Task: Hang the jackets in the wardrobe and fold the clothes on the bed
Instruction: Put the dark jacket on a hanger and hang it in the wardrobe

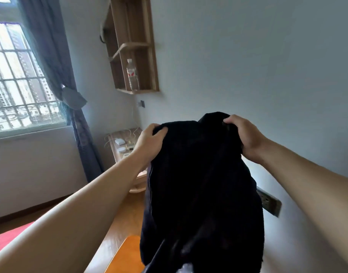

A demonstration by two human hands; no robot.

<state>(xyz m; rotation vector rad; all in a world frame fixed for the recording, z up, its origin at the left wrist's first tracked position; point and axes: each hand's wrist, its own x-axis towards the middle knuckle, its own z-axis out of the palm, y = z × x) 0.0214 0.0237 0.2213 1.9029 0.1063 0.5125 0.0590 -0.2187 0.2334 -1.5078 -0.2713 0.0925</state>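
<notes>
A dark garment (200,184) hangs in mid-air before the wall, carried by nothing else, its upper edge gripped by the left hand (151,141) and right hand (243,138). It looks like shaking out; next it likely needs a hanger or bed.

A garment (202,184) hangs in the middle foreground, held up at its top edge by both hands: the left hand (149,143) grips its left corner, the right hand (246,137) its right. Behind the left hand, against the far wall, stands a bedside worktop (120,143) carrying small devices and cables. Above it a shelf unit (129,44) is fixed to the wall, with a bottle (132,75) standing in its lowest compartment. A window (21,75) fills the left, a curtain (56,62) hanging between window and shelf unit. A wall socket (270,203) sits just right of the garment. The bed (3,241) lies at lower left.
</notes>
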